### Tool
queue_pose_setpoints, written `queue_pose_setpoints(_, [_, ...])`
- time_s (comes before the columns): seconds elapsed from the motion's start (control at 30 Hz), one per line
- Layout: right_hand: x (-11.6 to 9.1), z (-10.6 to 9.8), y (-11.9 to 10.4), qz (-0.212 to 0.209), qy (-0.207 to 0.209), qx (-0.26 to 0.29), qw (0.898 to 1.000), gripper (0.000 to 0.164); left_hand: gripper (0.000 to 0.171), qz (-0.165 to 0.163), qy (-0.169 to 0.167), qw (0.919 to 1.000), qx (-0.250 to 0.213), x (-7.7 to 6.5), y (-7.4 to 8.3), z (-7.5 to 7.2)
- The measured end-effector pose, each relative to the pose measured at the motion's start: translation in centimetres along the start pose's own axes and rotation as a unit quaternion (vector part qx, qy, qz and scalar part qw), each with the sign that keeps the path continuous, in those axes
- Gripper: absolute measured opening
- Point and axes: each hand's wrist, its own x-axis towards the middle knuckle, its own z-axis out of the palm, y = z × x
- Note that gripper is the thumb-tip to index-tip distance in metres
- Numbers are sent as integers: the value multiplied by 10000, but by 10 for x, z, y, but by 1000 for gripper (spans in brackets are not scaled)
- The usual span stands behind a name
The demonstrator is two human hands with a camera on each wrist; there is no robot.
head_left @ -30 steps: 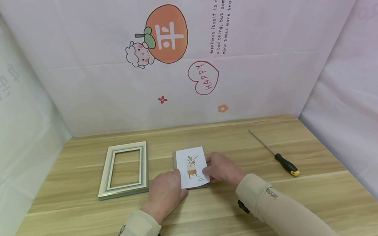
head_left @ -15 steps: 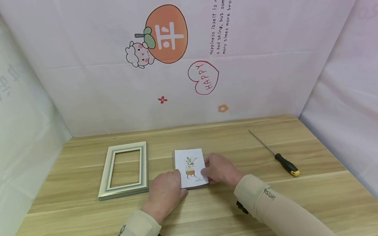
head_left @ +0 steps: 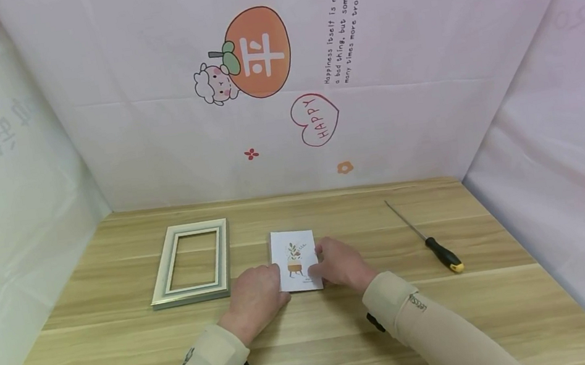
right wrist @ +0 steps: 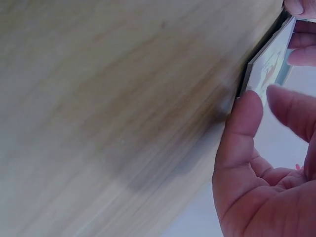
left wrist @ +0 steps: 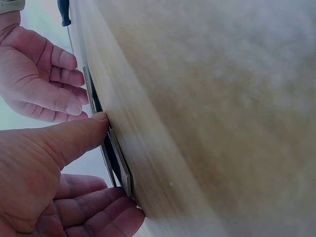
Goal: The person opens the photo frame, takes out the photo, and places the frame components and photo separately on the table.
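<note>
A white picture card [head_left: 296, 254] printed with a plant in an orange pot lies on a thin backing board [left wrist: 120, 165] at mid-table. My left hand [head_left: 255, 297] holds the left edge of the board, its thumb and fingers spread along the side. On the opposite side, my right hand [head_left: 343, 266] has its thumb over the card's margin and its fingers curled at the right edge. In the right wrist view the thumb tip meets the near edge, while the index finger stays a little apart from the thumb. The fingertips partly hide both side edges.
A cream and silver-grey picture frame [head_left: 163, 282] lies to the left, its opening showing bare wood. To the right rests a screwdriver [head_left: 443, 255] with a black and yellow handle. Printed cloth walls [head_left: 164, 150] enclose the back and sides of the wooden table [head_left: 316, 347].
The card, first shifted right and slightly bowed, has moved left and toward me and now lies flat over the board. My right hand shifted slightly left with it; my left hand stayed put.
</note>
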Motion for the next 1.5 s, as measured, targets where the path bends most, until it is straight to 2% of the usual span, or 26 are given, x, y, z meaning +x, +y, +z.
queue_pose_setpoints(0.17, [-2, 2, -2, -307, -7, -390, 9988, 71, 29, 6, 8, 10000, 77, 0, 0, -1])
queue_pose_setpoints(0.33, [-3, 5, -4, -295, -50, -414, 9987, 80, 29, -7, -26, 9999, 112, 0, 0, -1])
queue_pose_setpoints(0.6, [-3, 6, -5, -358, -38, -586, 9976, 79, 30, -8, -22, 9998, 184, 1, 1, 0])
queue_pose_setpoints(1.5, [-3, 6, -2, -450, -63, -503, 9977, 78, 30, 23, -70, 9998, 187, 0, 1, 0])
